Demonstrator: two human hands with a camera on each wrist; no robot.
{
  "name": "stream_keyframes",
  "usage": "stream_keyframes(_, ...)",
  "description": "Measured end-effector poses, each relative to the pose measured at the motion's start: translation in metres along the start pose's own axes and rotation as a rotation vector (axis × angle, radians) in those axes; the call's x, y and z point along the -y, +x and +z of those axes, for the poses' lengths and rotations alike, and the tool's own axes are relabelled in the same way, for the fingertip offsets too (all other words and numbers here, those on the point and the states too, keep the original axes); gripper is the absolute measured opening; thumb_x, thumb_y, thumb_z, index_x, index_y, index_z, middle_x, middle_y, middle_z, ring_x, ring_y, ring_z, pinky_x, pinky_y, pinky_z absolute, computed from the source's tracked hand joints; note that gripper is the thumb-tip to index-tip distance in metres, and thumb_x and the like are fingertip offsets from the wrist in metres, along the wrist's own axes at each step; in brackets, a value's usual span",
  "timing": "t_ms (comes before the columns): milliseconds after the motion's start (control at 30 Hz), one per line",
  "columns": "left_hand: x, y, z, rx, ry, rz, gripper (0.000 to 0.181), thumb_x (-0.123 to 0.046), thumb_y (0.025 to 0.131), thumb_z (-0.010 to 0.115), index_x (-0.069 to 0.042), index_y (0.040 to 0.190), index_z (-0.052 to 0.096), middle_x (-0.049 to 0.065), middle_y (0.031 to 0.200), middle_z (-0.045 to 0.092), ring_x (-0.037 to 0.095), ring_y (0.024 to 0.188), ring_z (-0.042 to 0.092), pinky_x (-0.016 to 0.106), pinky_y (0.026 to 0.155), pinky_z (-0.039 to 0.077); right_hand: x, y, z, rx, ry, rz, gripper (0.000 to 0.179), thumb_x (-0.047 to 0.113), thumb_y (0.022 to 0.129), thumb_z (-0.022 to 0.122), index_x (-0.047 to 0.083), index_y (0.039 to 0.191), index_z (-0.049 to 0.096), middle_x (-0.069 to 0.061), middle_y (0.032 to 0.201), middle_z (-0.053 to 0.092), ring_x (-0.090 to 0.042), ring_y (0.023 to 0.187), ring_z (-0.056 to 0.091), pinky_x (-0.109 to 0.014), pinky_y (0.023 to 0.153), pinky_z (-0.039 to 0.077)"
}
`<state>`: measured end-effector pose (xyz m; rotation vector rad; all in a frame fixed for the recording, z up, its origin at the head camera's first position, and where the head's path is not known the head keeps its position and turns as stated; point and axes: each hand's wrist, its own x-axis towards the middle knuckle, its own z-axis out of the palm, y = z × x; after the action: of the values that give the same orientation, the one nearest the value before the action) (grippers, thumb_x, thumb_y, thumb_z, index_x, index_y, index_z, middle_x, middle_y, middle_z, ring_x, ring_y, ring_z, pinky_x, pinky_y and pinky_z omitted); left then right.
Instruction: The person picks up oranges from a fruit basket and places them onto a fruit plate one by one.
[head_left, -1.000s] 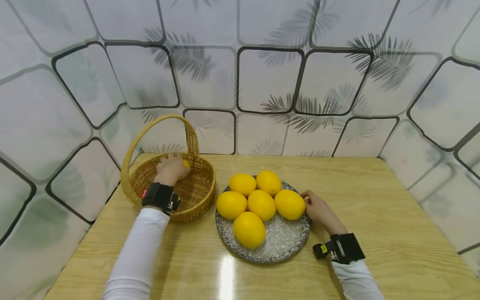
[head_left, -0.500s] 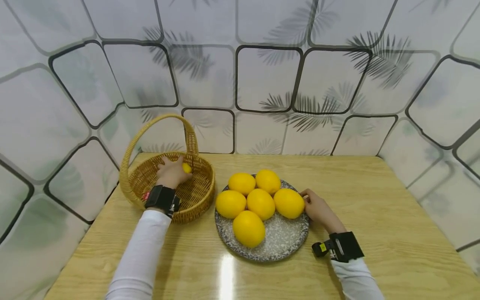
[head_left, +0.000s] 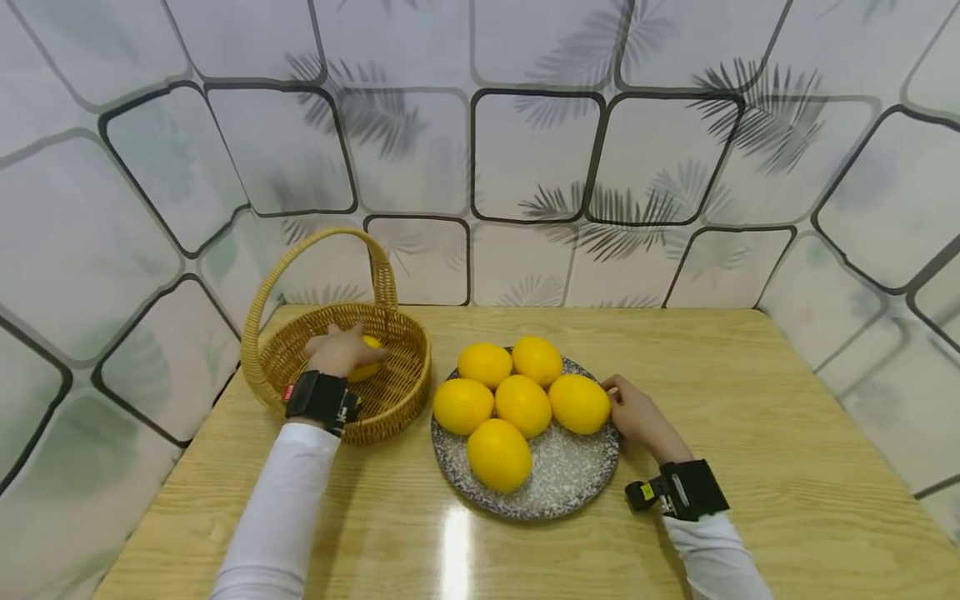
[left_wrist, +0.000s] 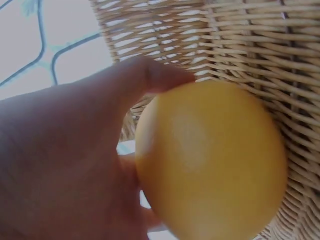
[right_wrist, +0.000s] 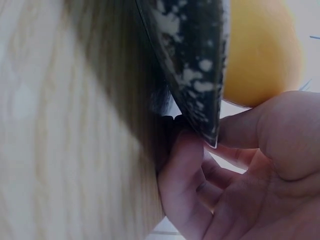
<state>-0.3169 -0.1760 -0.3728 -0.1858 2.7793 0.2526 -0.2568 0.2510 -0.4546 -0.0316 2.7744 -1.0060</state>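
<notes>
Inside the wicker basket (head_left: 405,379), my left hand (head_left: 337,350) lies over a yellow lemon (head_left: 365,367), fingers spread around it. The left wrist view shows the thumb against the side of that lemon (left_wrist: 215,160), with other fingers partly hidden behind it. My right hand (head_left: 637,417) pinches the rim of a speckled grey plate (head_left: 570,479). In the right wrist view, the thumb is on the upper side of the plate's edge (right_wrist: 192,65) and a curled finger is beneath it. Several lemons (head_left: 522,407) sit on the plate, one beside the right hand's fingers.
The basket's tall arched handle (head_left: 300,250) rises near the left hand. Both basket and plate stand on a light wooden table (head_left: 750,417). A patterned wall covering (head_left: 525,158) closes off the back and both sides.
My left hand has shifted inside the basket and its fingers have spread; more of the lemon beneath shows now. The right hand stays at the plate's rim.
</notes>
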Motion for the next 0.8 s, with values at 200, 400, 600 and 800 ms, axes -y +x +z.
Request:
stream_keyframes(200,-0.001,-0.009,-0.001,0.041,0.006,0.024,0.093,-0.056,0.091,0.045,0.0,0.156,0.011,0.044,0.154,0.011,0.062,0.13,0.03,0.071,0.103,0.03,0.001,0.0,-0.001,-0.013,-0.011,0.001,0.032,0.008,0.102,0.033,-0.003,0.129,0.046,-0.032,0.114,0.06,-0.031,0.086,0.057,-0.035,0.067,0.049)
stream_keyframes(400,-0.003,-0.015,-0.001,0.078,0.039,0.031,0.097,-0.058,0.09,0.044,0.008,0.153,0.01,0.042,0.151,0.026,0.057,0.133,0.031,0.074,0.108,0.022,0.002,-0.002,0.003,-0.007,-0.005,0.003,0.032,0.007,0.102,0.033,-0.004,0.129,0.047,-0.032,0.113,0.061,-0.03,0.085,0.057,-0.033,0.066,0.048)
stream_keyframes(600,-0.004,-0.017,-0.002,0.065,0.04,0.069,0.094,-0.056,0.089,0.048,0.007,0.152,0.02,0.043,0.151,0.025,0.057,0.133,0.031,0.073,0.107,0.025,0.002,-0.002,0.003,-0.012,-0.002,0.001,0.033,0.008,0.102,0.033,-0.004,0.129,0.047,-0.031,0.111,0.061,-0.029,0.083,0.057,-0.033,0.065,0.047)
stream_keyframes(800,-0.005,-0.016,-0.006,-0.005,0.052,0.119,0.095,-0.057,0.088,0.049,0.005,0.153,0.017,0.043,0.151,0.023,0.06,0.129,0.034,0.072,0.104,0.032,0.002,-0.001,0.002,-0.004,0.007,0.012,0.033,0.008,0.102,0.032,-0.003,0.13,0.046,-0.031,0.113,0.06,-0.029,0.084,0.057,-0.032,0.064,0.047)
